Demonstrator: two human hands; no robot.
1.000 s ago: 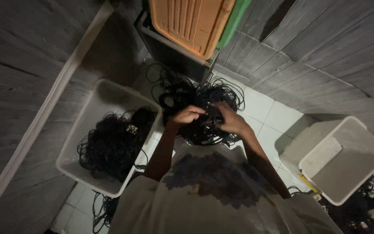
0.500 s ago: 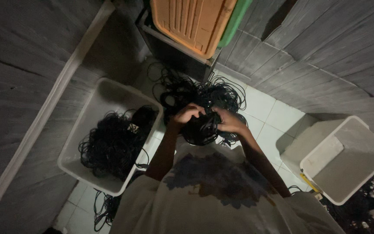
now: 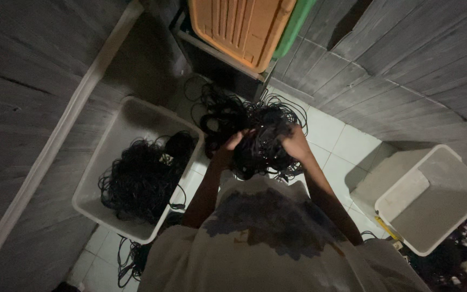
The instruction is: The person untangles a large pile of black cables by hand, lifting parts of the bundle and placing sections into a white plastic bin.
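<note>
Overhead, both hands' fingers clamped on black cable bundle (image 3: 258, 145), left hand (image 3: 232, 145), right hand (image 3: 294, 143).

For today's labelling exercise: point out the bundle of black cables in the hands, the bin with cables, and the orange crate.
bundle of black cables (image 3: 258, 145), head view, tangled middle.
bin with cables (image 3: 94, 186), head view, bare left wall.
orange crate (image 3: 239, 24), head view, ribbed face.

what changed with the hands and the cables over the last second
Both hands, left hand and right hand, have lifted the black cable bundle higher and spread a little apart, keeping their grip on it. The white bin of cables on the left, the empty white bin on the right and the orange crate stayed put.
</note>
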